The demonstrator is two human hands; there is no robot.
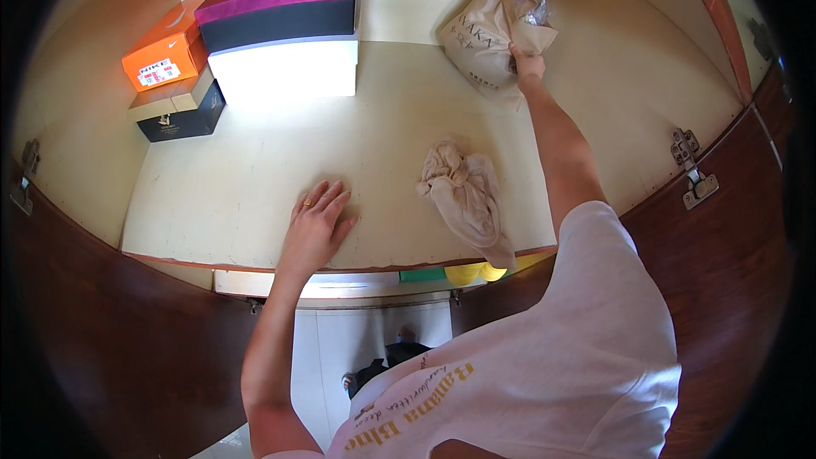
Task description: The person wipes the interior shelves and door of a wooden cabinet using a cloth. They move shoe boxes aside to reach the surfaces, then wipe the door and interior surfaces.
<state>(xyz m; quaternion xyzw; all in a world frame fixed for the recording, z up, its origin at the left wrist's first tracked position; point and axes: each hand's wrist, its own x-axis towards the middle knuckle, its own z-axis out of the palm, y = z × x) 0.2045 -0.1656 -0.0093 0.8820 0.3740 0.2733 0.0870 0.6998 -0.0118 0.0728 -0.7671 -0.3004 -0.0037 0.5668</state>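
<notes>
My right hand (529, 69) grips the side of a beige drawstring bag (481, 38) with printed writing, at the back right of a cupboard shelf (382, 121). Clear crinkled plastic (535, 13) shows at the bag's upper right. My left hand (319, 220), with a ring on one finger, rests on the shelf near its front edge, fingers spread and holding nothing. Between my two arms lies a crumpled beige cloth (468, 194), its lower end at the shelf's front edge.
At the back left, a pink-lidded black box (280, 19) sits on a white box (287, 67). Beside them, an orange Nike shoebox (162, 51) rests on a black and gold box (185, 111). Hinged brown doors (707, 255) stand open. Yellow round objects (465, 274) show below the shelf.
</notes>
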